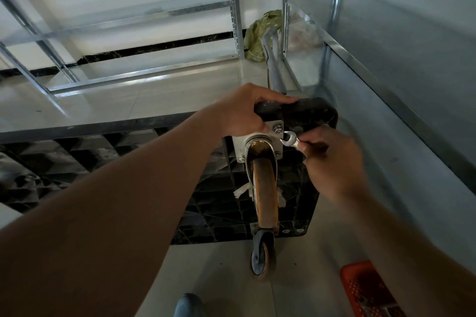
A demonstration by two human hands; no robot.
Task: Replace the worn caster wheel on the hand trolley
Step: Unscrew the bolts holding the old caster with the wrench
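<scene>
**Hands at the caster plate, wrench just short of the bolt**

Both hands work at the upturned trolley in the head view. Left hand (pixel 244 113) is clamped over the top edge of the black trolley deck (pixel 311 113), fingers wrapped across it just above the caster's mounting plate (pixel 277 145). Right hand (pixel 332 159) pinches the shank of a small silver wrench (pixel 290 139) between thumb and fingertips, its open end pointing up-left, just beside the hex bolt (pixel 278 129) at the plate's upper right corner; whether the wrench touches the bolt cannot be told.

Below the plate hangs the worn caster wheel (pixel 265 193), brownish and edge-on to the camera, with white scraps caught at its fork. A second wheel (pixel 263 257) sits lower, at the deck's near edge, over the pale tiled floor (pixel 159 100).

An orange perforated basket (pixel 365 288) lies on the floor at lower right. Metal shelving (pixel 234 8) stands behind, with a green bag (pixel 260 33) at its foot.
</scene>
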